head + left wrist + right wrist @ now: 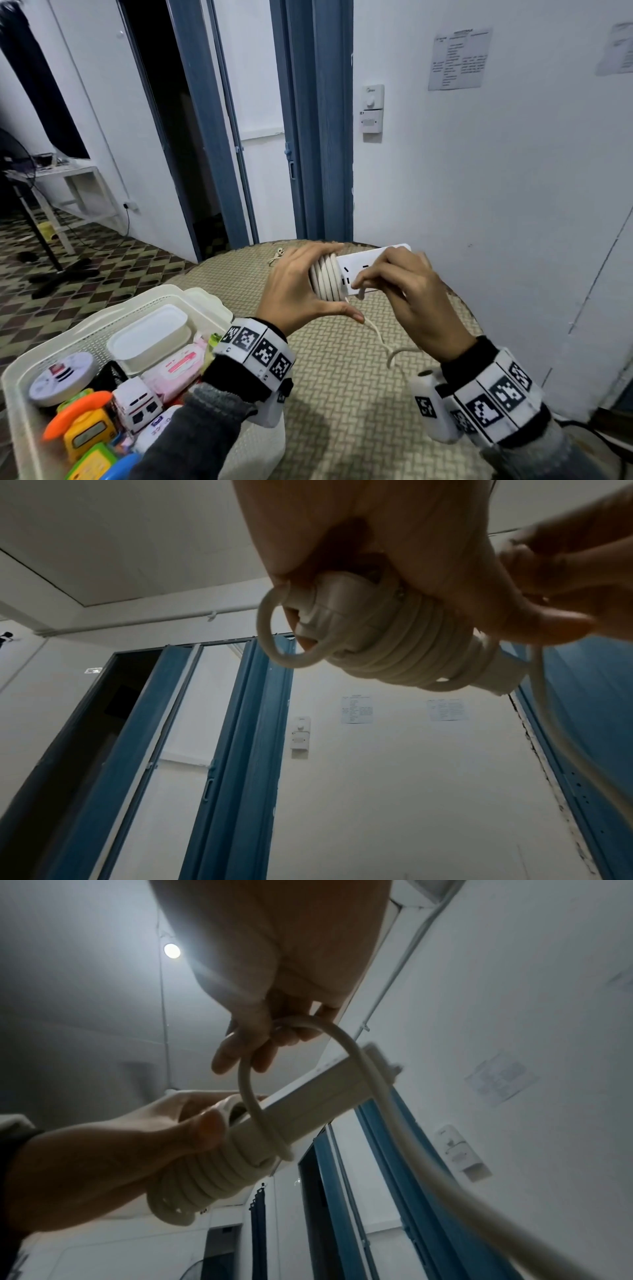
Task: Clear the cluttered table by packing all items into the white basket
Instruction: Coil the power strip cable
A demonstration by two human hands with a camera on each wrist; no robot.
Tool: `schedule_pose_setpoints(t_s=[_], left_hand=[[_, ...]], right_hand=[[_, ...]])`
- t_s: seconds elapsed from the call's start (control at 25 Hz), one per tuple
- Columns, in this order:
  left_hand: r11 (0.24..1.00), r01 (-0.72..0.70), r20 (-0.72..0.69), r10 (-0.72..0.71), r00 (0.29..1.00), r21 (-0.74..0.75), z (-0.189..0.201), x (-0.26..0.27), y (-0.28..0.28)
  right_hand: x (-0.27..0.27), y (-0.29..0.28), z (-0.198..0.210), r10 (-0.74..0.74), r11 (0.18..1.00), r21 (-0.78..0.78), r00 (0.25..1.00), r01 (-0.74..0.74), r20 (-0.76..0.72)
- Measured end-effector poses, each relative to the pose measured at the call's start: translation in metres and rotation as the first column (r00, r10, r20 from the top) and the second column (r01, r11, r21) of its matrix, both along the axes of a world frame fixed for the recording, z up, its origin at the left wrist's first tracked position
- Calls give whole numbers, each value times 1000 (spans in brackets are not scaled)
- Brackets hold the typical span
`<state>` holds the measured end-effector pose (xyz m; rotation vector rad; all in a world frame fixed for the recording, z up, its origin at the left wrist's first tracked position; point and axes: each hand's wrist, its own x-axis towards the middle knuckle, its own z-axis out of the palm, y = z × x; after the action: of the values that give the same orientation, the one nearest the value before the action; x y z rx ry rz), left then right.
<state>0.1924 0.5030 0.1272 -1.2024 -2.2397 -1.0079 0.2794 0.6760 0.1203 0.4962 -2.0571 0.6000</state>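
Note:
A white power strip (pixel 368 265) is held in the air above the round table (pixel 346 383). Its white cord (pixel 325 279) is wound in several turns around one end. My left hand (pixel 298 291) grips that wound end (pixel 387 647). My right hand (pixel 394 287) pinches the loose cord (pixel 301 1023) beside the coil; the free length (pixel 383 339) hangs down toward my right wrist. The white basket (pixel 20 404) stands at the lower left of the head view, holding several items.
In the basket lie a white lidded box (pixel 147 335), a pink wipes pack (pixel 174 370), a round tin (pixel 61 377) and colourful toys (pixel 85 428). A small object (pixel 277 255) lies at the table's far edge. A wall (pixel 479 188) stands right behind the table.

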Motion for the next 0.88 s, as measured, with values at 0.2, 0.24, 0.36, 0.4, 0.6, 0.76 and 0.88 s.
schedule_pose_setpoints(t_s=[0.2,0.24,0.36,0.4,0.6,0.76,0.88], left_hand=[[995,-18,47,13,999,100,-6,12,3],[994,-19,60,12,998,107,-7,15,3],[1000,19,45,-19,999,10,-4,19,-2],[996,79,69,-77,995,-32,-2,18,-6],[964,267,181,-262,948,-5,-4,11,-21],[968,242,183,-250,951,63,-8,15,-16],[960,273,243,-278,929,56,-6,14,-18]], right_hand=[[-5,1,10,-147,989,4,989,147,30],[-8,7,9,-200,980,10,974,200,104],[-10,19,6,-102,988,-83,949,132,299],[-9,23,4,-46,987,-136,955,89,292],[-2,24,9,33,938,-337,944,84,327],[1,14,5,-125,931,-269,907,247,402],[4,12,4,-193,937,-188,884,295,427]])
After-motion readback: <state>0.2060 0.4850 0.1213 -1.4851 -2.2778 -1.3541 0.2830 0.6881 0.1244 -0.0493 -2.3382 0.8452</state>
